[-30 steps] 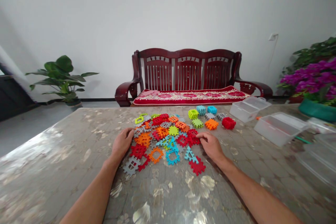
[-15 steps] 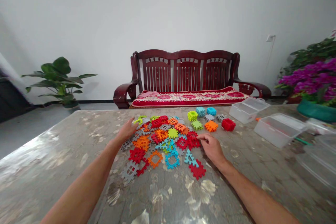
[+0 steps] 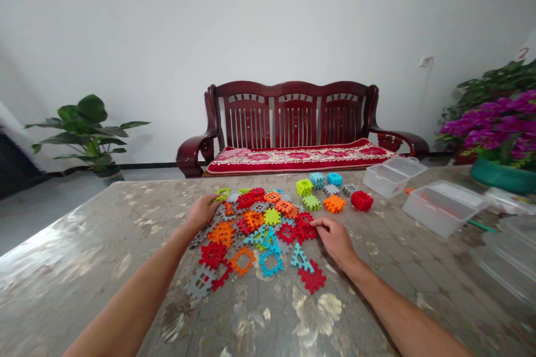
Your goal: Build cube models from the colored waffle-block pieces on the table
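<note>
A loose pile of toothed plastic pieces in red, orange, grey, blue and green lies mid-table. At its back left edge, my left hand (image 3: 203, 211) has its fingertips at a green piece (image 3: 222, 192); the fingers are closed together, and their grip is partly hidden. On the right edge of the pile, my right hand (image 3: 335, 236) pinches or touches a red piece (image 3: 307, 227) with thumb and forefinger. Nearest me lie a blue square frame (image 3: 271, 263), an orange frame (image 3: 243, 260) and a solid red piece (image 3: 312, 277).
Sorted stacks, among them a red stack (image 3: 362, 201) and an orange stack (image 3: 334, 203), stand behind my right hand. Clear plastic boxes (image 3: 444, 209) are on the right, near a flower pot (image 3: 502, 175). A wooden bench (image 3: 293, 117) stands beyond the table.
The view has shifted slightly. My left hand has moved a little in toward the green piece, its fingers more curled. My right hand stays at the red piece.
</note>
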Available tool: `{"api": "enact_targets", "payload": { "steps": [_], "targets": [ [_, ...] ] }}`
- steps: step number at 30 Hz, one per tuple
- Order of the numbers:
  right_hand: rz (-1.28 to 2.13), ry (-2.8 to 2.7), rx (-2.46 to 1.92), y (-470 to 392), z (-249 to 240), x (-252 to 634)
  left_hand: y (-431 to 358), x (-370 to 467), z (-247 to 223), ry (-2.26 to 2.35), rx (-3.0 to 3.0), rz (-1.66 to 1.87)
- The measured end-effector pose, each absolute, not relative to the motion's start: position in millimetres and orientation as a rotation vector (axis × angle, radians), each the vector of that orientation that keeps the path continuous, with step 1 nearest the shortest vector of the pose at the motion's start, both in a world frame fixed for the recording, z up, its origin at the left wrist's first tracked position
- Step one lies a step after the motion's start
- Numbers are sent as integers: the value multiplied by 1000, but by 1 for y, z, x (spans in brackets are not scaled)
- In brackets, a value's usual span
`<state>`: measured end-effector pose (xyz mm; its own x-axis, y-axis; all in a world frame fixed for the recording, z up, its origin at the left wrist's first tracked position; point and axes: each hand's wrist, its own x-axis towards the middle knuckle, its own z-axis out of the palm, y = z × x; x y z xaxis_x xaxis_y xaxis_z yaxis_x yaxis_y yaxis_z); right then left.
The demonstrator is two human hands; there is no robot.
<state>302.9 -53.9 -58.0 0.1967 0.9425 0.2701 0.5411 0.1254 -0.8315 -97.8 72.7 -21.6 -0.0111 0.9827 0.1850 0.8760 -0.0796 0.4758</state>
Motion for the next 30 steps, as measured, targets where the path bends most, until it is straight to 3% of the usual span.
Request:
{"api": "enact_targets", "payload": {
  "steps": [5,11,18,30],
  "targets": [
    [542,-1464,-1522,-54,-59,302,53,-77,-16,1871,2082,828],
    [545,-1457,-1518,-55,-59,302,36,-54,-11,1264,2101,935],
    [542,-1450,-1503,-53,-62,303,84,-75,-12,1844,2182,701],
    [568,-1443,-1526,-53,-60,302,98,-71,-33,1954,2122,558]
  ]
}}
